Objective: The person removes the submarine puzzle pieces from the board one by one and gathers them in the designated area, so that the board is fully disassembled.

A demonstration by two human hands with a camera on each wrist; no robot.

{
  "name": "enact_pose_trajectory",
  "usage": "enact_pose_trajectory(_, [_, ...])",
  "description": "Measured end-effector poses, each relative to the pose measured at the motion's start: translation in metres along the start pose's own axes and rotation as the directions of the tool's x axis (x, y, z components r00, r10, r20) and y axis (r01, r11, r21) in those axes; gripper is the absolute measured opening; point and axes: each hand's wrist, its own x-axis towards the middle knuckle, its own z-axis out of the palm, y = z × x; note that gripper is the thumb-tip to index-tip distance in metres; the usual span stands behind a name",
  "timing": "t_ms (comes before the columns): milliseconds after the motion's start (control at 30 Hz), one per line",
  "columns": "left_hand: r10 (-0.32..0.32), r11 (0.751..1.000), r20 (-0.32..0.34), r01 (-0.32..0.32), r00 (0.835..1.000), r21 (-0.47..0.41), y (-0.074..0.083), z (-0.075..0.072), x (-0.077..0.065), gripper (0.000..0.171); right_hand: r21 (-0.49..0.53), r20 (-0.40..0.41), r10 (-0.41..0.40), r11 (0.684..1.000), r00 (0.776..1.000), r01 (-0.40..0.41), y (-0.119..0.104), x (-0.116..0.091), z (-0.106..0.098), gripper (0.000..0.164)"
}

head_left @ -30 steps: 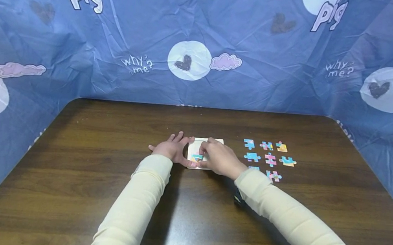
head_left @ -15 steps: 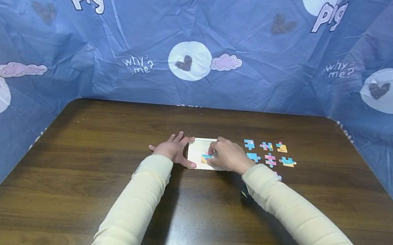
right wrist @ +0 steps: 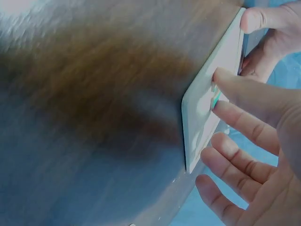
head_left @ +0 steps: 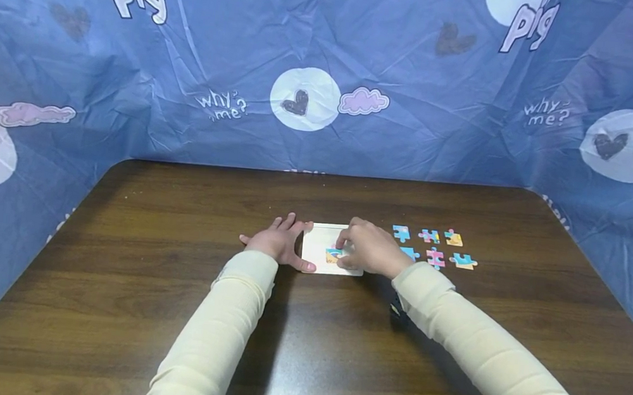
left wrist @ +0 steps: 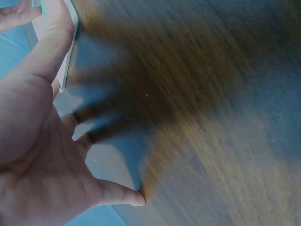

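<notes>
A small white puzzle tray (head_left: 318, 239) lies flat near the middle of the table. My left hand (head_left: 269, 244) spans its left side, thumb on the lower left corner and index finger at the upper left, with the other fingers spread out over the wood. My right hand (head_left: 373, 249) covers the tray's right part and pinches a yellow, blue and pink jigsaw piece (head_left: 332, 255) low over the tray. In the right wrist view, thumb and forefinger meet at the piece (right wrist: 216, 100), which is seen nearly edge-on, while the remaining fingers are loosely bent beside the tray.
Several loose jigsaw pieces lie in rows right of the tray, among them a blue one (head_left: 401, 233), a pink one (head_left: 435, 258) and a yellow-blue one (head_left: 463, 260). My right wrist partly covers others. A blue printed cloth (head_left: 231, 132) stands behind the table (head_left: 178, 209).
My right hand has shifted rightward with the jigsaw piece, from the tray's lower left corner toward its lower middle, then stayed nearly still. My left hand has kept its place.
</notes>
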Motion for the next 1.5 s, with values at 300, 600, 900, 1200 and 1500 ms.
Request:
enact_pose_trajectory(300, [0.004, 1.000, -0.037, -0.004, 0.999, 0.003, 0.003, -0.003, -0.009, 0.104, 0.015, -0.016, -0.009, 1.000, 1.000, 0.009, 0.004, 0.001, 0.000, 0.030])
enact_pose_trajectory(600, [0.032, 0.999, -0.078, -0.030, 0.996, 0.027, 0.022, -0.016, -0.045, 0.095, -0.022, -0.002, 0.086, 0.996, 0.996, -0.086, -0.003, 0.003, -0.001, 0.027])
enact_pose_trajectory(900, [0.059, 0.998, -0.080, -0.057, 0.995, 0.038, 0.021, -0.018, -0.046, 0.095, -0.039, -0.002, 0.089, 0.995, 0.996, -0.088, -0.008, 0.004, -0.005, 0.024])
enact_pose_trajectory(1200, [0.031, 0.999, -0.086, -0.029, 0.996, 0.026, 0.024, -0.013, -0.041, 0.096, 0.026, -0.030, 0.040, 0.999, 0.999, -0.039, 0.001, -0.001, 0.000, 0.024])
enact_pose_trajectory(1500, [0.028, 0.999, -0.005, -0.028, 1.000, 0.022, 0.023, -0.022, -0.042, 0.095, 0.004, -0.023, 0.002, 1.000, 1.000, -0.002, -0.001, -0.002, 0.000, 0.023])
